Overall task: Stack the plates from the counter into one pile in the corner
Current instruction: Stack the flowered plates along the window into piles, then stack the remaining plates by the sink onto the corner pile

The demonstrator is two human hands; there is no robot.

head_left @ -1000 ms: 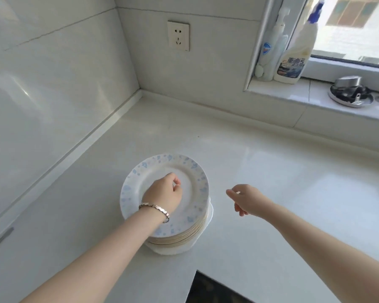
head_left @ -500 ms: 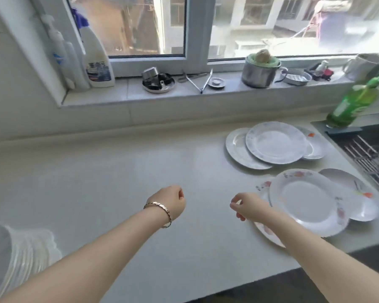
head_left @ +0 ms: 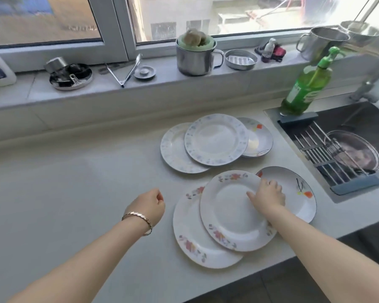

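Two overlapping groups of white plates lie on the counter [head_left: 74, 193]. In the near group a red-flowered plate [head_left: 230, 215] rests on top of another flowered plate [head_left: 190, 241] and a dark-rimmed plate [head_left: 298, 191]. My right hand [head_left: 268, 196] lies on the top plate's right rim, thumb on its face, fingers over the edge. Farther back a blue-patterned plate [head_left: 214, 142] overlaps a second blue one [head_left: 173, 149] and an orange-marked plate [head_left: 260, 136]. My left hand [head_left: 149, 206], with a bracelet, hovers loosely curled and holding nothing to the left of the plates. The corner pile is out of view.
A sink [head_left: 346, 145] with a metal rack and a pan lid sits to the right, a green soap bottle [head_left: 306, 88] at its back corner. The windowsill [head_left: 162, 82] holds a steel mug, tongs, a small dish and several other items. The counter's front edge runs close below the near plates.
My view swung right from the corner pile to the loose plates. My left hand left the pile. My right hand reached onto the rim of the top flowered plate.
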